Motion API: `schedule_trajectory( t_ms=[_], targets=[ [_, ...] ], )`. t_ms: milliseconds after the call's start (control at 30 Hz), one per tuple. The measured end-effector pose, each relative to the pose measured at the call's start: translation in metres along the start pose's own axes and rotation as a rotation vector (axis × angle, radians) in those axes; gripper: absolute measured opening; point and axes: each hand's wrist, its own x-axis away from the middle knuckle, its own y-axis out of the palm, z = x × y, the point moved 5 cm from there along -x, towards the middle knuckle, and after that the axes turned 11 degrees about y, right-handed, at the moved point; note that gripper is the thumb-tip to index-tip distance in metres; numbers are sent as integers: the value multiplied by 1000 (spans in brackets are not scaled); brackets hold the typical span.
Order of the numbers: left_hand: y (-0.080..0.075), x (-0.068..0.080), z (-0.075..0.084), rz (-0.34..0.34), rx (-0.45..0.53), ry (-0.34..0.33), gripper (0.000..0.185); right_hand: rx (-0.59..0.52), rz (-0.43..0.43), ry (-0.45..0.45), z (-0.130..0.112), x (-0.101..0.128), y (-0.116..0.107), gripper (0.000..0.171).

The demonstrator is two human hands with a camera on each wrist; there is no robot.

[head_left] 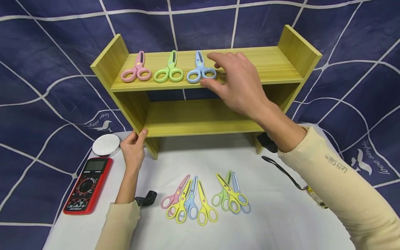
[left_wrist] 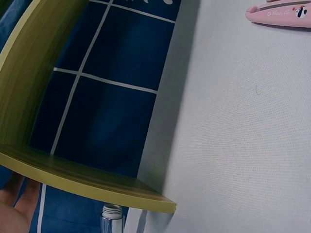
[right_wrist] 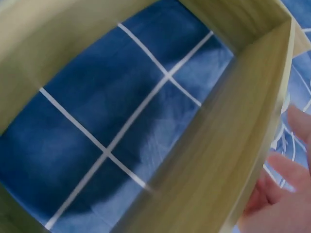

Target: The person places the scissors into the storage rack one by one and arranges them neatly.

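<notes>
A yellow-green wooden shelf (head_left: pixel 275 64) stands on the white table (head_left: pixel 281 222). On its top board lie pink scissors (head_left: pixel 136 69), green scissors (head_left: pixel 168 71) and blue scissors (head_left: pixel 199 69) in a row. My right hand (head_left: pixel 215 74) hovers at the blue scissors' handles, fingers loosely spread, thumb at the board's front edge. My left hand (head_left: pixel 137 136) grips the left corner of the lower board. In the left wrist view the board's edge (left_wrist: pixel 73 174) and a pink scissor handle (left_wrist: pixel 279 13) show. In the right wrist view the shelf's inside (right_wrist: pixel 228 136) and fingers (right_wrist: pixel 282 194) show.
Several pastel scissors lie in two piles at the table's front, one pile (head_left: pixel 187 203) left and one (head_left: pixel 231 194) right. A red multimeter (head_left: pixel 88 184), a white round disc (head_left: pixel 106 144), a black clip (head_left: pixel 147 199) and a black strap (head_left: pixel 281 170) are nearby. Blue grid cloth hangs behind.
</notes>
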Motion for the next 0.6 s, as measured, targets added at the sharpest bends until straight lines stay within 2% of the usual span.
schedule_trajectory(
  t_ms=[133, 167, 233, 300, 367, 467, 600],
  targets=[
    [0, 0, 2, -12, 9, -10, 26, -221, 223, -123, 5, 22, -3, 34],
    [1, 0, 6, -16, 15, -11, 26, -283, 260, -146, 9, 30, -2, 30],
    [3, 1, 14, -22, 17, -8, 25, -374, 274, -163, 17, 48, 5, 24],
    [4, 2, 22, -26, 19, -4, 25, -447, 226, -128, 29, 68, 19, 21],
    [4, 1, 25, -23, 16, -1, 25, -494, 136, -58, 41, 91, 38, 21],
    [1, 0, 14, -11, 4, -7, 26, -478, -19, 59, 59, 131, 69, 24],
    [-1, 0, 0, -4, 11, -25, 27, -395, -230, 191, 84, 189, 101, 28]
  ],
)
